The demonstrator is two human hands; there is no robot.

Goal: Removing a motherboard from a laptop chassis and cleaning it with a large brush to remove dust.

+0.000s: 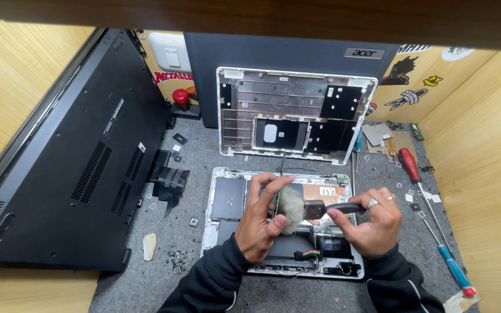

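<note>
Grey felt mat [262,295] covers your bench, wooden walls on both sides; lots of loose bits on it, so keep the work over the chassis.

Your right hand [372,223] is clenched around the black handle of the brush [302,208]; handle runs out to the right of the grip, bristle head to its left. Your left hand [262,223] is pinching the grey bristles between thumb and fingers, just left of the ferrule. Both sit directly above the opened laptop base [227,197], white-framed, internals exposed.

My read: you're cleaning or shaping the bristles mid-dusting. To do it well: work the fluff out away from the board, not down into it; keep the ferrule off the components under your grip; use light strokes outward, toward the chassis edge; the small connector and coloured wires [308,254] just below your hands look easy to snag, so stay clear of them.

Beyond your grip, the removed white bottom cover [297,113] leans upright against a dark lid. Far left of it, a big black laptop [71,168] lies underside up. Right of your right hand: red-handled screwdriver [410,164], and a blue-handled one [453,266] nearer you. Debris pile [176,261] sits left of your left wrist; don't sweep more onto it blindly.
</note>
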